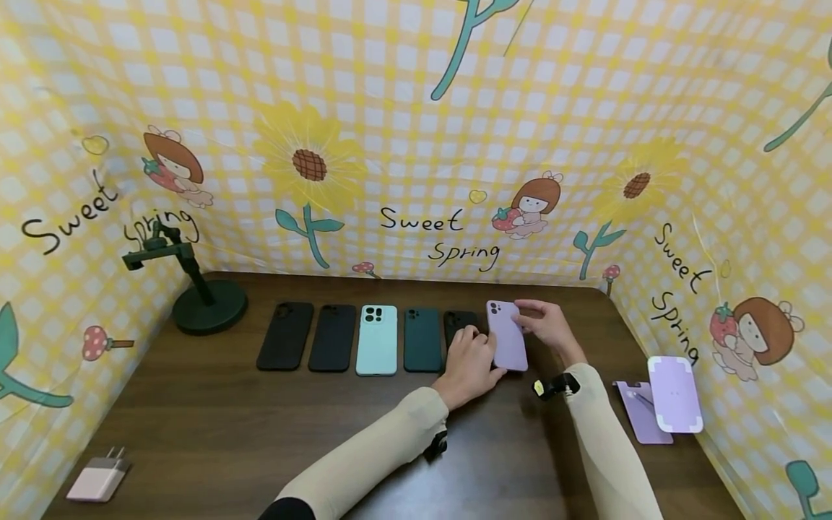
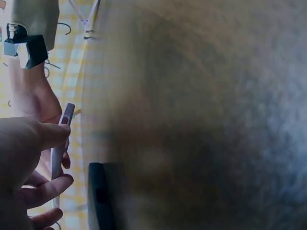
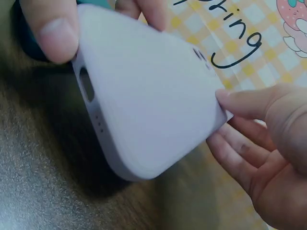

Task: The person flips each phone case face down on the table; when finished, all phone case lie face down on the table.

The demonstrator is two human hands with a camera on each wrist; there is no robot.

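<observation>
A lilac phone case (image 1: pixel 508 339) with a camera cutout stands at the right end of a row of cases. My left hand (image 1: pixel 469 367) pinches its lower left edge, with the thumb at the bottom corner. On the opposite side my right hand (image 1: pixel 552 329) pinches the upper right edge between thumb and fingers. In the right wrist view the lilac case (image 3: pixel 148 96) is tilted, its bottom end off the table and its port opening showing. Partly hidden behind my left hand is a black case (image 1: pixel 457 318). Beside that lies a dark green case (image 1: pixel 422 339).
Farther left along the row lie a mint case (image 1: pixel 376 347) and two black cases (image 1: pixel 333 339). A dark green stand (image 1: pixel 211 307) is at the back left, a charger plug (image 1: pixel 99 477) at the front left. A lilac folding stand (image 1: pixel 676 396) sits at the right on the wooden table (image 1: pixel 227 433).
</observation>
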